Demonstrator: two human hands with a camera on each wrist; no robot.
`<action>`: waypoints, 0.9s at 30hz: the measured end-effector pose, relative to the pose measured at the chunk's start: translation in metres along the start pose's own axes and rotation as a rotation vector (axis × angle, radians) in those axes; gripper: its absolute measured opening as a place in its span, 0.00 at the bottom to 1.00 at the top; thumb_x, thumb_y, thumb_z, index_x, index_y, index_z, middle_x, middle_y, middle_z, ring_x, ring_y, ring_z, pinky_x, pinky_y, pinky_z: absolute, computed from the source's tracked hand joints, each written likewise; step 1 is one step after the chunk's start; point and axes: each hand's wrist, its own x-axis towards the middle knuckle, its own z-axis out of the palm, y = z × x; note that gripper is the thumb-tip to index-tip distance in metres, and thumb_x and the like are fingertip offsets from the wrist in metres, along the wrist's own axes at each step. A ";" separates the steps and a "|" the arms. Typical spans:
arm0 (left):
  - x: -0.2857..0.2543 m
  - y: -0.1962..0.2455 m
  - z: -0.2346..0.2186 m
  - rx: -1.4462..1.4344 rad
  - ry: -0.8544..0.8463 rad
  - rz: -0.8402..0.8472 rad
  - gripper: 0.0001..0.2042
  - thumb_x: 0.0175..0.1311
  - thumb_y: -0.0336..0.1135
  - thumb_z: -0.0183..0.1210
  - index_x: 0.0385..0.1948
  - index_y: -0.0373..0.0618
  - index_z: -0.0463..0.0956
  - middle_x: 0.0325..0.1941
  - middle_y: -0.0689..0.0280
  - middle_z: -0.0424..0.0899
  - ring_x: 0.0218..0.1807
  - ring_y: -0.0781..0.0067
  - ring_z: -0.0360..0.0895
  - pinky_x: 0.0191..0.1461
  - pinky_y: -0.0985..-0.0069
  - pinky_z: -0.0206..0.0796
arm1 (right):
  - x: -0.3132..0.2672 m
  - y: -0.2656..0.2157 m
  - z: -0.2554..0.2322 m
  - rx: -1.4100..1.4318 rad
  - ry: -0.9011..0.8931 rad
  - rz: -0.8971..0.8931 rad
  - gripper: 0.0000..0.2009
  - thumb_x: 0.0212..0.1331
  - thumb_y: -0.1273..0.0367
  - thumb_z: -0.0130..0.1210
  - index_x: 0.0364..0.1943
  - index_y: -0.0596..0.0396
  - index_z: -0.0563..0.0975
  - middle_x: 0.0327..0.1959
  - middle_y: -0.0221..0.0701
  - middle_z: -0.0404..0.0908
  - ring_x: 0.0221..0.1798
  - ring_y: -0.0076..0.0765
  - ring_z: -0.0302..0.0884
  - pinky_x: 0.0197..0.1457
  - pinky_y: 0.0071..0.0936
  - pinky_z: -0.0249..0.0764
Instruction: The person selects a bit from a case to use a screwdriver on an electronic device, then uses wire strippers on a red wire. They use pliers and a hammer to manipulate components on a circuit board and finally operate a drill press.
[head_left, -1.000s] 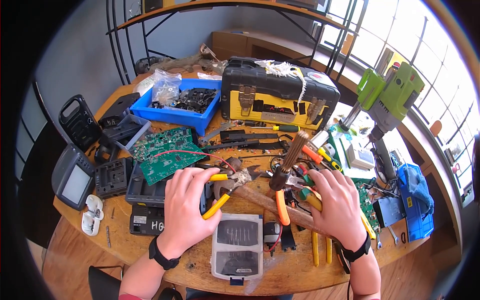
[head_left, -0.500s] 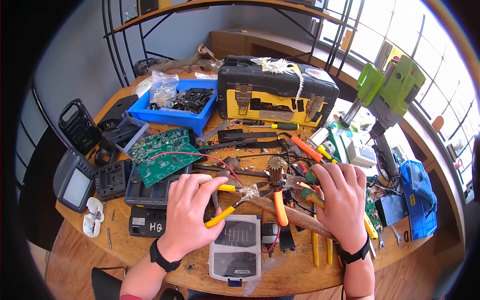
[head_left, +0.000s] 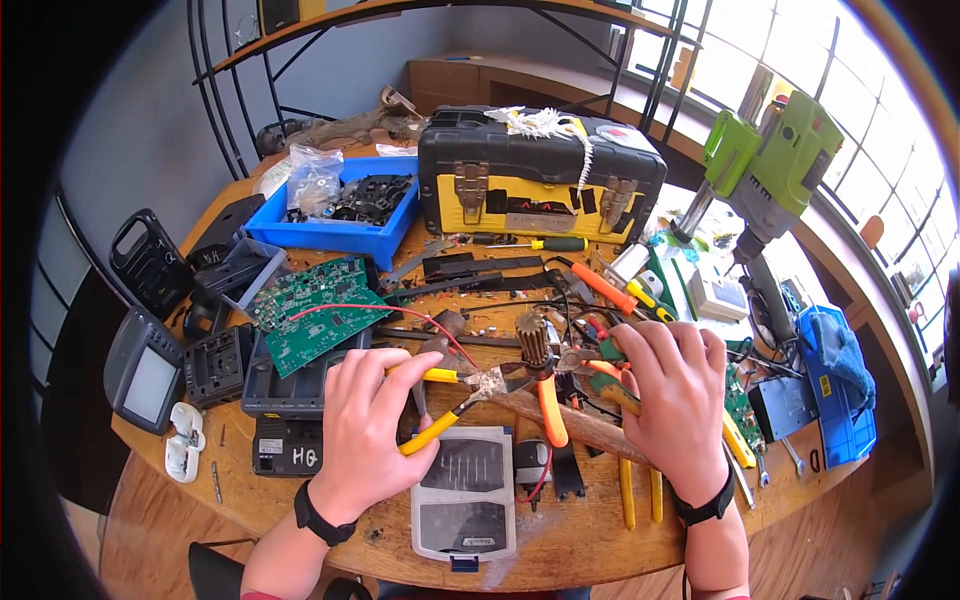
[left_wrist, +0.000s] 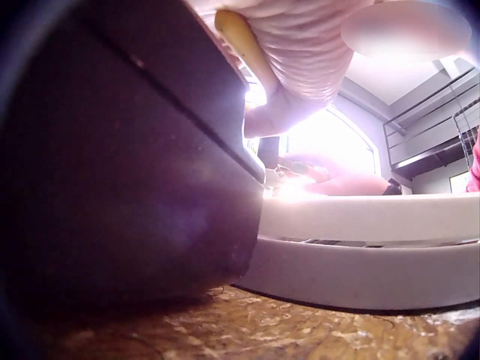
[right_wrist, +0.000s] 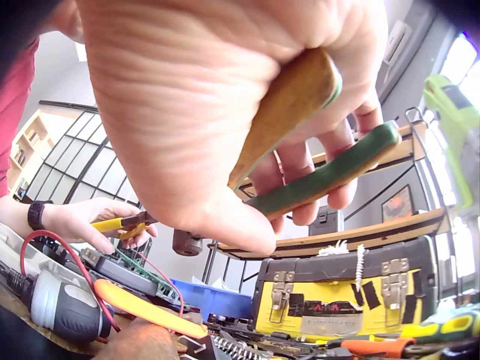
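Note:
My left hand (head_left: 372, 425) grips yellow-handled pliers (head_left: 432, 432), the handles spread apart and the metal jaws pointing right. In my right hand (head_left: 677, 405) are green-and-tan-handled pliers (head_left: 612, 388), whose handles show between palm and fingers in the right wrist view (right_wrist: 322, 176). Between the two tools stands a dark ridged metal shaft (head_left: 533, 342), with both pliers' jaws close to it; whether they touch it, I cannot tell. An orange handle (head_left: 551, 411) hangs just below the shaft. A wooden hammer handle (head_left: 575, 422) lies beneath.
A clear-lidded case (head_left: 463, 495) lies at the front, green circuit boards (head_left: 320, 335) at the left. Behind are a blue bin (head_left: 385, 240) and a black-yellow toolbox (head_left: 515, 205). A green drill (head_left: 785, 165) on a stand is at the right, above a blue tray (head_left: 850, 440).
The ridged shaft dropped from its raised, tilted position and moved slightly left. Both hands keep their pliers; the left pliers' jaws shifted a little. The head view has shifted slightly.

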 end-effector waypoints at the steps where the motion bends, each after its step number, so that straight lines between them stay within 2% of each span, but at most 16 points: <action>1: 0.000 0.000 0.000 0.003 0.001 0.000 0.33 0.39 0.24 0.67 0.57 0.46 0.77 0.49 0.58 0.76 0.50 0.50 0.73 0.55 0.59 0.63 | 0.000 0.000 0.000 0.005 -0.002 0.000 0.32 0.37 0.75 0.64 0.57 0.49 0.78 0.48 0.28 0.77 0.54 0.42 0.73 0.63 0.43 0.64; 5: 0.000 -0.004 -0.004 -0.017 0.044 -0.002 0.33 0.38 0.24 0.67 0.57 0.46 0.77 0.50 0.57 0.76 0.50 0.49 0.73 0.57 0.58 0.65 | -0.001 0.000 0.001 0.031 -0.006 0.004 0.31 0.38 0.74 0.65 0.56 0.49 0.78 0.48 0.28 0.77 0.53 0.42 0.74 0.62 0.44 0.65; 7: 0.002 -0.006 -0.006 -0.036 0.141 -0.018 0.32 0.39 0.25 0.66 0.57 0.46 0.78 0.48 0.59 0.77 0.50 0.52 0.74 0.55 0.59 0.64 | 0.000 -0.001 0.000 0.041 -0.020 0.026 0.31 0.38 0.74 0.65 0.56 0.49 0.78 0.47 0.28 0.77 0.53 0.41 0.74 0.62 0.44 0.66; 8: 0.002 -0.008 -0.007 -0.060 0.160 -0.052 0.32 0.40 0.25 0.66 0.57 0.45 0.78 0.49 0.57 0.77 0.50 0.51 0.74 0.57 0.58 0.64 | 0.001 -0.001 0.000 0.042 -0.015 0.024 0.31 0.38 0.74 0.65 0.56 0.49 0.78 0.47 0.28 0.77 0.53 0.41 0.74 0.62 0.44 0.66; 11: 0.019 -0.006 -0.028 -0.112 0.277 -0.018 0.31 0.41 0.25 0.64 0.57 0.44 0.77 0.49 0.56 0.77 0.47 0.54 0.75 0.51 0.64 0.69 | 0.000 -0.003 0.000 0.018 -0.014 0.009 0.30 0.38 0.73 0.65 0.55 0.49 0.78 0.47 0.28 0.77 0.53 0.41 0.74 0.62 0.44 0.66; 13: 0.035 -0.002 -0.047 -0.122 0.328 0.005 0.28 0.44 0.24 0.62 0.55 0.41 0.76 0.46 0.57 0.77 0.39 0.61 0.72 0.46 0.70 0.68 | -0.001 -0.004 0.001 0.015 -0.047 0.005 0.29 0.40 0.73 0.66 0.55 0.49 0.78 0.46 0.29 0.77 0.53 0.42 0.74 0.61 0.44 0.66; 15: 0.048 0.004 -0.062 -0.095 0.269 -0.025 0.25 0.47 0.24 0.62 0.53 0.41 0.76 0.42 0.58 0.79 0.36 0.61 0.77 0.42 0.69 0.72 | -0.001 -0.004 0.003 0.016 -0.041 -0.011 0.28 0.41 0.72 0.66 0.54 0.49 0.78 0.45 0.29 0.77 0.52 0.42 0.74 0.61 0.44 0.66; 17: 0.057 0.018 -0.068 -0.024 -0.122 -0.027 0.21 0.50 0.26 0.60 0.50 0.39 0.76 0.40 0.56 0.83 0.39 0.54 0.83 0.48 0.62 0.75 | -0.002 -0.005 0.003 0.008 -0.034 -0.023 0.27 0.42 0.72 0.66 0.54 0.49 0.78 0.45 0.29 0.77 0.51 0.42 0.74 0.61 0.43 0.66; 18: 0.057 0.011 -0.057 0.086 -0.212 0.088 0.19 0.50 0.27 0.63 0.47 0.40 0.77 0.40 0.55 0.85 0.42 0.48 0.85 0.47 0.60 0.77 | -0.001 -0.005 0.002 0.011 -0.038 -0.028 0.27 0.42 0.74 0.65 0.53 0.50 0.79 0.45 0.29 0.78 0.51 0.42 0.74 0.60 0.43 0.66; 19: 0.061 0.011 -0.059 0.043 -0.282 0.061 0.19 0.51 0.28 0.63 0.47 0.41 0.77 0.41 0.52 0.85 0.44 0.46 0.84 0.48 0.60 0.76 | -0.001 -0.005 0.003 0.014 -0.040 -0.033 0.26 0.41 0.75 0.64 0.52 0.51 0.79 0.45 0.30 0.78 0.50 0.42 0.74 0.59 0.42 0.66; 21: 0.072 0.001 -0.067 0.093 -0.117 0.096 0.18 0.52 0.27 0.62 0.48 0.40 0.76 0.39 0.51 0.84 0.42 0.46 0.84 0.46 0.59 0.76 | -0.003 -0.003 0.006 0.030 -0.025 -0.029 0.26 0.40 0.75 0.64 0.52 0.50 0.80 0.45 0.29 0.78 0.50 0.42 0.74 0.59 0.42 0.66; 23: 0.081 0.006 -0.082 -0.016 0.008 -0.117 0.18 0.54 0.27 0.59 0.50 0.40 0.75 0.38 0.49 0.84 0.38 0.42 0.83 0.44 0.56 0.77 | -0.005 -0.003 0.007 0.020 -0.033 -0.039 0.27 0.40 0.74 0.64 0.53 0.49 0.79 0.45 0.29 0.78 0.50 0.42 0.74 0.58 0.42 0.67; 25: 0.073 0.006 -0.065 0.071 -0.104 0.085 0.15 0.54 0.30 0.62 0.44 0.42 0.74 0.38 0.52 0.85 0.38 0.45 0.85 0.41 0.55 0.77 | -0.006 -0.003 0.006 0.021 -0.025 -0.027 0.27 0.40 0.74 0.64 0.53 0.49 0.79 0.45 0.29 0.78 0.50 0.42 0.74 0.57 0.42 0.67; 26: 0.064 0.004 -0.048 0.094 -0.269 0.095 0.15 0.55 0.31 0.62 0.44 0.43 0.73 0.38 0.51 0.86 0.38 0.44 0.85 0.42 0.54 0.78 | -0.007 -0.002 0.008 0.012 -0.025 -0.035 0.27 0.40 0.74 0.64 0.53 0.49 0.79 0.45 0.29 0.78 0.50 0.42 0.74 0.57 0.43 0.67; 27: 0.061 0.003 -0.045 0.114 -0.303 0.099 0.15 0.56 0.32 0.62 0.45 0.43 0.73 0.38 0.51 0.85 0.38 0.44 0.85 0.42 0.54 0.78 | -0.006 0.000 0.009 0.001 -0.025 -0.050 0.27 0.41 0.73 0.64 0.53 0.49 0.79 0.44 0.29 0.78 0.50 0.43 0.74 0.56 0.43 0.68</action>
